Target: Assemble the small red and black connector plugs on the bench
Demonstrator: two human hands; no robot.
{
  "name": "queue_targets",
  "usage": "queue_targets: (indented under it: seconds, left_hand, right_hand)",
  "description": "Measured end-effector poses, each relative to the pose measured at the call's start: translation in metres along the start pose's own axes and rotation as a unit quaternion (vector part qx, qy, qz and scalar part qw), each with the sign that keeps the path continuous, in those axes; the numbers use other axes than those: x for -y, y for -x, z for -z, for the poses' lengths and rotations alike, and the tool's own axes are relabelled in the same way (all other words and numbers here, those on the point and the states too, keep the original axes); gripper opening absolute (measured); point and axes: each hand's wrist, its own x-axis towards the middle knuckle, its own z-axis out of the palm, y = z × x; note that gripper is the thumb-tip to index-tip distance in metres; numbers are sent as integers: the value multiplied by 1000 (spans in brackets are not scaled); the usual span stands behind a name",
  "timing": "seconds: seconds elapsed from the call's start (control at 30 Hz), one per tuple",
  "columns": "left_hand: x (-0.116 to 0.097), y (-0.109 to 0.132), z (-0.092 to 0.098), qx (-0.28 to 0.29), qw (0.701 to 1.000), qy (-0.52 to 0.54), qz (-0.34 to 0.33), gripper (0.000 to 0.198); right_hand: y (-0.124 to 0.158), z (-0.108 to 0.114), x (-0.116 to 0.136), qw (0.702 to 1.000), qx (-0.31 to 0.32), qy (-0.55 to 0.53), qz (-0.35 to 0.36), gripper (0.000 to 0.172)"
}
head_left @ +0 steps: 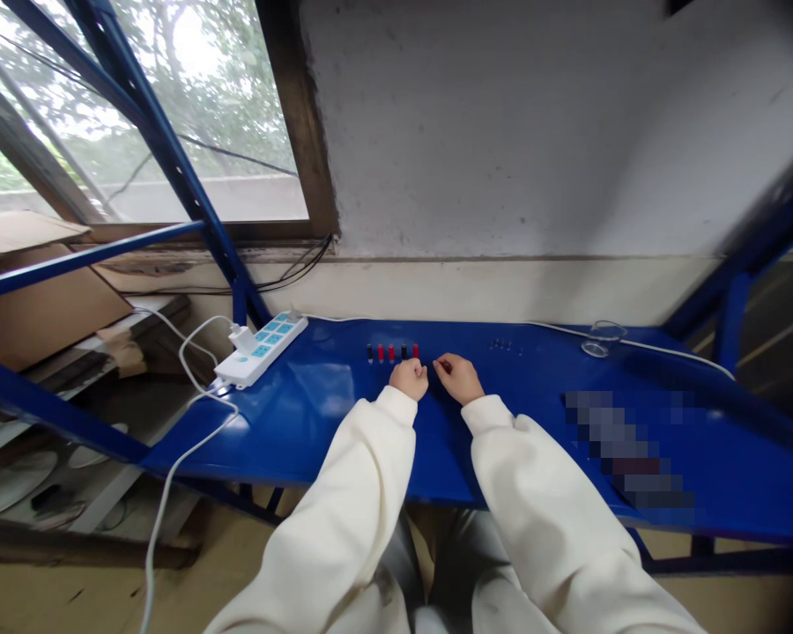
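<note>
My left hand [410, 379] is closed just in front of a row of small upright pieces. The row holds several short cylinders, some red, such as this red piece [391, 353], and some black, such as this black piece [370, 353]. Close by on the right, my right hand [459, 378] has its thumb and fingertips pinched together, turned toward the left hand. A small gap separates the hands. Whatever lies in either set of fingers is too small or hidden to name. Both hands are over the blue tabletop [323, 440].
A white power strip [261, 350] with a plugged-in adapter and cable occupies the left end. Several tiny pieces [502, 344] lie toward the back right, near a clear round container [595, 349]. A blurred-out patch [627, 458] covers the right front. Blue frame posts flank the table.
</note>
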Motion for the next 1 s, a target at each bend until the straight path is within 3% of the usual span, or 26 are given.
queue_targets:
  seconds: [0.43, 0.63, 0.8, 1.0]
  left_hand:
    - [0, 0, -1, 13, 1000, -10, 4, 29]
    - [-4, 4, 4, -60, 998, 7, 6, 5]
    - [-10, 6, 8, -43, 999, -6, -13, 46]
    - [-11, 4, 6, -40, 999, -26, 26, 53]
  right_hand:
    - [0, -1, -2, 1000, 2, 9, 9, 23]
    - [1, -2, -1, 1000, -2, 0, 17, 22]
    - [0, -1, 0, 1000, 3, -5, 14, 22]
    - [0, 1, 1, 1000, 2, -8, 18, 22]
